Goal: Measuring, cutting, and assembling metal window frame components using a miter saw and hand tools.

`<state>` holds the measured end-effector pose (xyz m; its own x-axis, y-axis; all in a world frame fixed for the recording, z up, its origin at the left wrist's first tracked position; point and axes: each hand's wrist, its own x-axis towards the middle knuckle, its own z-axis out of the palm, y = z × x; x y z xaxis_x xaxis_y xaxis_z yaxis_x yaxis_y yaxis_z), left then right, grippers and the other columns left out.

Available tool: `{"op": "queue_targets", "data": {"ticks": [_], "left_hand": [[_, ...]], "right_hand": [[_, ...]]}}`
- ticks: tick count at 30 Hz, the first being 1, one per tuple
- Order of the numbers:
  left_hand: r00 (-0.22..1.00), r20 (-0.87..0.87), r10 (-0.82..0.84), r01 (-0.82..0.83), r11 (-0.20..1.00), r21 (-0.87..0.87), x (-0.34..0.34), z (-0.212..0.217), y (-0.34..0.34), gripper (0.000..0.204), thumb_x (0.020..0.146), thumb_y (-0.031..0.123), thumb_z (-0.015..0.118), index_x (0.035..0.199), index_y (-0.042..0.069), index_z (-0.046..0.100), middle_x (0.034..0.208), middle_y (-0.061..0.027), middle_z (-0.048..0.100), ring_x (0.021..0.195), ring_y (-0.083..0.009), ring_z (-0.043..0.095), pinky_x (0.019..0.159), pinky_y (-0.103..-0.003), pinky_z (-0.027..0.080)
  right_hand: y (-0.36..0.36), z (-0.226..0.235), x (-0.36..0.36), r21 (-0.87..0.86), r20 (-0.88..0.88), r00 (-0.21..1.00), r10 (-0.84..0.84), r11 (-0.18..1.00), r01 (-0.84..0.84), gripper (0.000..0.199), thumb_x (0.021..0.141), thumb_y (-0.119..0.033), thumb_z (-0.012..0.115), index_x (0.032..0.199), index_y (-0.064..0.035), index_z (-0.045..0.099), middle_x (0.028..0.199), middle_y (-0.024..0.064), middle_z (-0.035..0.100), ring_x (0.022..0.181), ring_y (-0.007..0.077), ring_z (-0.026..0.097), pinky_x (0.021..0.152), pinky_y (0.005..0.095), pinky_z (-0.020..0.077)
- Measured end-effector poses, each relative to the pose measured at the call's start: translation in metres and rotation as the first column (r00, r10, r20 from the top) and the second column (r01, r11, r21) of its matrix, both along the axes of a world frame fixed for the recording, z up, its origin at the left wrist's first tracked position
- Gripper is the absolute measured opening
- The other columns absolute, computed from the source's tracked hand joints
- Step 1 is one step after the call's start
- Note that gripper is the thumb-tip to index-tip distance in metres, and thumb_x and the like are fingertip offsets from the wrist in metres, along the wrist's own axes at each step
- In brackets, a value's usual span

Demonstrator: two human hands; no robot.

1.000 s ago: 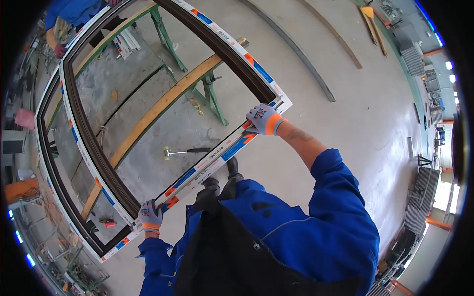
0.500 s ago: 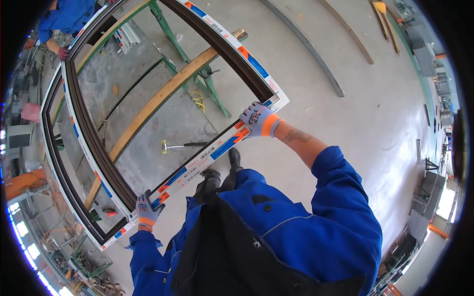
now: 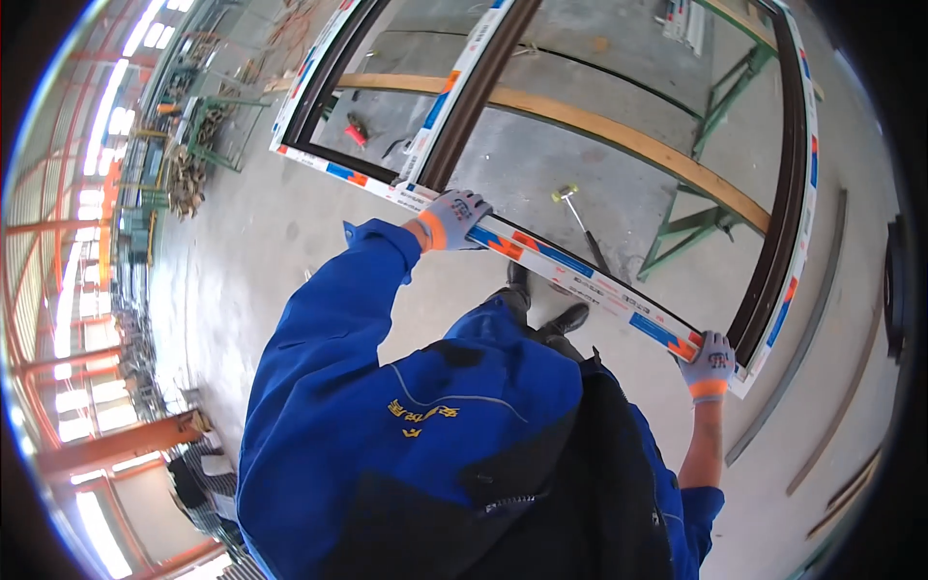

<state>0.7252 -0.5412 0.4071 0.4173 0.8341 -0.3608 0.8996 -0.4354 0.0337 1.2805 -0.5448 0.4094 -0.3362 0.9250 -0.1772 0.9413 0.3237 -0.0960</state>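
A large window frame [image 3: 604,287], dark brown inside with white, blue and orange protective film along its outer faces, spans the view before me. On its near rail, beside the upright that divides it, my left hand [image 3: 450,218] is closed in a grey glove with an orange cuff. My right hand [image 3: 709,362], gloved alike, grips the same rail close to its right corner; the fingertips of both hands are partly hidden behind the profile. Through the larger opening, a mallet [image 3: 584,228] with a pale yellowish head and black handle shows below.
A long wooden beam [image 3: 619,142] and green metal trestles [image 3: 692,220] lie under the frame. A red-handled tool [image 3: 356,133] shows through the smaller opening. Long metal and wooden strips [image 3: 812,338] rest on the floor at right. Racks with material [image 3: 189,184] stand far left.
My view has swung left, so the frame and both hands appear turned and shifted right. Both hands still grip the near rail. The other person at the far left has gone from view.
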Motion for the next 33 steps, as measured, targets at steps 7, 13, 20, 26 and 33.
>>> {"op": "queue_targets", "data": {"ticks": [7, 13, 20, 26, 33], "left_hand": [[0.993, 0.117, -0.032, 0.035, 0.999, -0.023, 0.014, 0.017, 0.016, 0.080, 0.070, 0.059, 0.071, 0.122, 0.001, 0.053, 0.111, -0.0166, 0.057, 0.102, -0.0328, 0.056, 0.089, -0.039, 0.045], [0.994, 0.096, -0.044, 0.049, 0.997, -0.059, 0.032, 0.019, 0.027, 0.083, 0.068, 0.057, 0.071, 0.127, 0.001, 0.051, 0.113, -0.0171, 0.057, 0.104, -0.0320, 0.057, 0.089, -0.038, 0.045], [0.989, 0.140, -0.035, 0.036, 0.999, 0.000, 0.045, 0.007, 0.027, 0.075, 0.069, 0.052, 0.073, 0.121, 0.002, 0.054, 0.106, -0.0161, 0.060, 0.098, -0.0333, 0.059, 0.084, -0.040, 0.048], [0.994, 0.104, -0.038, 0.034, 0.999, 0.039, 0.059, 0.004, 0.023, 0.060, 0.075, 0.052, 0.069, 0.110, 0.003, 0.058, 0.093, -0.0115, 0.061, 0.090, -0.0301, 0.062, 0.077, -0.039, 0.049], [0.992, 0.098, -0.078, 0.070, 0.995, 0.075, 0.053, -0.011, 0.013, 0.055, 0.078, 0.051, 0.066, 0.108, 0.005, 0.060, 0.094, -0.0116, 0.062, 0.084, -0.0294, 0.063, 0.072, -0.038, 0.051]], "right_hand": [[-0.006, -0.003, 0.013, 0.031, 0.021, 0.999, -0.036, 0.999, 0.036, 0.054, 0.061, -0.046, 0.081, 0.090, -0.0062, 0.058, 0.091, 0.0116, 0.058, 0.088, 0.0314, 0.056, 0.076, 0.0423, 0.0473], [-0.007, 0.002, 0.029, 0.108, 0.015, 1.000, -0.011, 0.994, 0.010, 0.050, 0.064, -0.040, 0.081, 0.091, -0.0067, 0.056, 0.089, 0.0130, 0.056, 0.089, 0.0338, 0.055, 0.077, 0.0443, 0.0460], [-0.001, -0.001, 0.049, 0.140, 0.061, 0.998, 0.008, 0.990, -0.016, 0.051, 0.064, -0.044, 0.080, 0.091, -0.0069, 0.056, 0.090, 0.0129, 0.057, 0.089, 0.0336, 0.055, 0.077, 0.0450, 0.0461], [0.000, -0.009, 0.068, 0.090, 0.088, 0.996, -0.009, 0.996, 0.001, 0.047, 0.067, -0.036, 0.080, 0.096, -0.0067, 0.057, 0.093, 0.0112, 0.057, 0.093, 0.0337, 0.055, 0.083, 0.0453, 0.0435], [-0.007, 0.000, 0.040, 0.127, 0.053, 0.998, -0.018, 0.992, 0.011, 0.058, 0.066, -0.033, 0.081, 0.112, -0.0067, 0.057, 0.105, 0.0131, 0.059, 0.103, 0.0329, 0.054, 0.096, 0.0448, 0.0399]]}}
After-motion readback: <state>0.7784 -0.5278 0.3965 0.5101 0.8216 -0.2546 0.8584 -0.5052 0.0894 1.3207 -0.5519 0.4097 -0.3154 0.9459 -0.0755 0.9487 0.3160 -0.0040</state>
